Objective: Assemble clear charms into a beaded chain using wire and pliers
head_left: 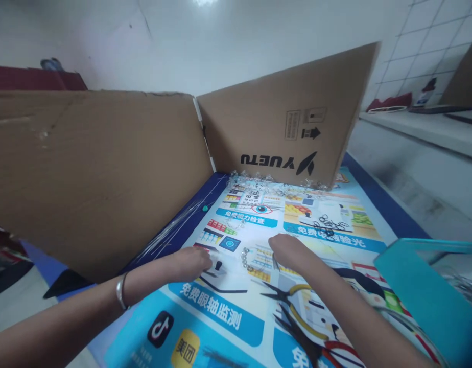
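Observation:
My left hand [195,263], with a silver bangle at the wrist, is closed above the printed sheet [236,240]. Its fingertips are turned away, so anything in them is hidden. My right hand [285,249] is also closed, a short way to the right. A thin dark sliver shows under it, too blurred to name. Between the hands, touching neither as far as I can see, lies a short string of clear beads [245,258]. Below my right hand and forearm are yellow-handled pliers [293,299] and a second pair of pliers with red handles [297,327].
Cardboard panels [105,168] stand upright behind and left. Clear bead pieces [274,186] line their foot. Black loops [328,225] lie at the back right. Thin clear strands [170,222] run along the left edge. A teal box [423,296] holding shiny bits stands right.

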Motion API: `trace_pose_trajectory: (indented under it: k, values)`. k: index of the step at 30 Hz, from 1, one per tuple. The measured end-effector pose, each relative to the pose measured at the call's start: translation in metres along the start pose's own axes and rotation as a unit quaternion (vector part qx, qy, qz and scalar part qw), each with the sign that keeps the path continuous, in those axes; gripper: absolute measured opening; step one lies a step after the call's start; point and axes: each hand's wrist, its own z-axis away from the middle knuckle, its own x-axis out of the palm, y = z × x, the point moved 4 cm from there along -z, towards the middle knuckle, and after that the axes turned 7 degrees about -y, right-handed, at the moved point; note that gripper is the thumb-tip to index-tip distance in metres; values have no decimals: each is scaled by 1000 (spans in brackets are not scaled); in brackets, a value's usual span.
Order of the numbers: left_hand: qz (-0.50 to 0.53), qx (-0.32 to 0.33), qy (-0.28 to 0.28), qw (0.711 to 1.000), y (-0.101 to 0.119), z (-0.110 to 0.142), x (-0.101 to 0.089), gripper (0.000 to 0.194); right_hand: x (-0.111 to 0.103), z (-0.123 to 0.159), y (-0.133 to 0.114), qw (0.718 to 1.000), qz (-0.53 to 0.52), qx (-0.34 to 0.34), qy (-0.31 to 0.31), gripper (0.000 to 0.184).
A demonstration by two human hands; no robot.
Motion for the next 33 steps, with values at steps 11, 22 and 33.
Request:
trace_pose_trajectory:
  k: [11, 22, 33]
  values:
    - [-30, -10, 40, 999, -9, 17, 12, 18, -1, 4, 1, 1000, 16, -1, 18, 24]
    - [-41, 58, 111, 991, -11, 0, -33, 13, -2, 5, 1, 999, 2, 35, 10, 21]
    - [16, 74, 195, 978, -22, -36, -85, 18, 4, 6, 3, 997, -40, 66, 24, 21]
